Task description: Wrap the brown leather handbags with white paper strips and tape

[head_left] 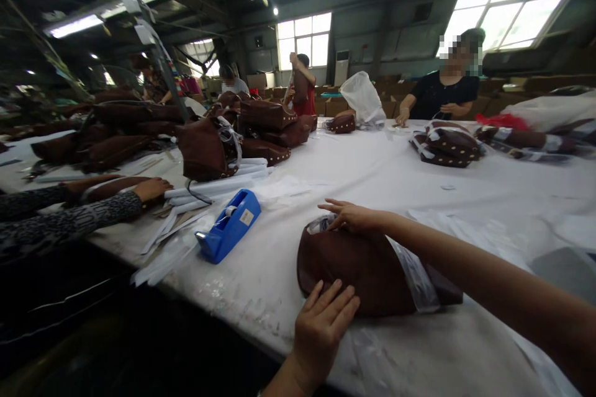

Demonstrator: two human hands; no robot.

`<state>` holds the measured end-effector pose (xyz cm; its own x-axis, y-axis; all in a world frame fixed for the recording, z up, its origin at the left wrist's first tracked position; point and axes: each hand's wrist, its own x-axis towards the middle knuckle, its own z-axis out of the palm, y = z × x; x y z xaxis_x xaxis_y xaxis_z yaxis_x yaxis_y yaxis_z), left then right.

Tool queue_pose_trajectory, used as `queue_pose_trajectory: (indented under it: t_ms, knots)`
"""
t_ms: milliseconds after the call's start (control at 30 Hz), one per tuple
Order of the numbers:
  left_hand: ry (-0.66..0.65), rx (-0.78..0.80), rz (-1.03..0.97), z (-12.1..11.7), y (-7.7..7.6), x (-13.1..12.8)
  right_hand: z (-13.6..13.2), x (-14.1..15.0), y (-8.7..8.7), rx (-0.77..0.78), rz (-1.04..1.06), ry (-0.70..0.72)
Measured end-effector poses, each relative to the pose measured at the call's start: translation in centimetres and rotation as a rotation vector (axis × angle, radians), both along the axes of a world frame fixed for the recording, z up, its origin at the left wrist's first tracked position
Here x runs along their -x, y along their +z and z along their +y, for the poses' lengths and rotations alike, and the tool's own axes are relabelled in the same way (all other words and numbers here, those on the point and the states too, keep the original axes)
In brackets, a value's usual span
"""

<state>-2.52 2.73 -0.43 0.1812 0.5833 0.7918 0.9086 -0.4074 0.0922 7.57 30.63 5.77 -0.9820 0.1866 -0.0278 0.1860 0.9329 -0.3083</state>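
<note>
A dark brown leather handbag (367, 270) lies on its side on the white-covered table in front of me. Translucent white wrapping (421, 285) bands its right part, and crumpled clear plastic (320, 224) shows at its upper left end. My left hand (326, 319) rests on the near side of the bag, fingers spread and flat. Reaching over from the right, my right hand (354, 217) is at the bag's top left edge by the plastic. Its upper fingers are stretched out; the lower ones bend down toward the edge and are partly hidden.
A blue tape dispenser (233, 223) stands left of the bag, beside white paper strips (218, 189). Brown bags (205, 149) are heaped behind it. At left, a co-worker's hand (153, 189) rests near another bag. A studded bag (447, 144) sits at back right, before a person (444, 90).
</note>
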Motion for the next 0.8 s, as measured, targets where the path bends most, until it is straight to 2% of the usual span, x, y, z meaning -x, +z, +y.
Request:
queue_pose_trajectory:
  t_ms: [100, 233, 333, 400, 567, 700, 800]
  knots:
    - [0.005, -0.005, -0.013, 0.0, -0.2, -0.1, 0.6, 0.6, 0.1, 0.01, -0.051, 0.057]
    - [0.001, -0.009, 0.005, -0.1, -0.2, 0.2, -0.6, 0.9, 0.0, 0.025, 0.038, 0.136]
    - [-0.006, -0.001, 0.027, -0.1, -0.2, 0.4, -1.5, 0.8, -0.3, 0.029, 0.058, 0.077]
    - [-0.004, -0.004, 0.017, -0.2, -0.4, 0.4, -1.6, 0.7, -0.6, -0.017, 0.042, 0.069]
    - [-0.009, -0.015, 0.001, -0.2, -0.6, 0.2, -1.2, 0.8, -1.1, -0.193, -0.008, 0.169]
    - [-0.011, -0.044, -0.017, -0.2, -0.5, 0.1, -1.9, 2.7, -1.9, -0.342, 0.019, 0.19]
    - [-0.007, -0.048, -0.025, -0.2, -0.5, 0.1, -2.6, 4.3, -2.3, -0.435, -0.031, 0.132]
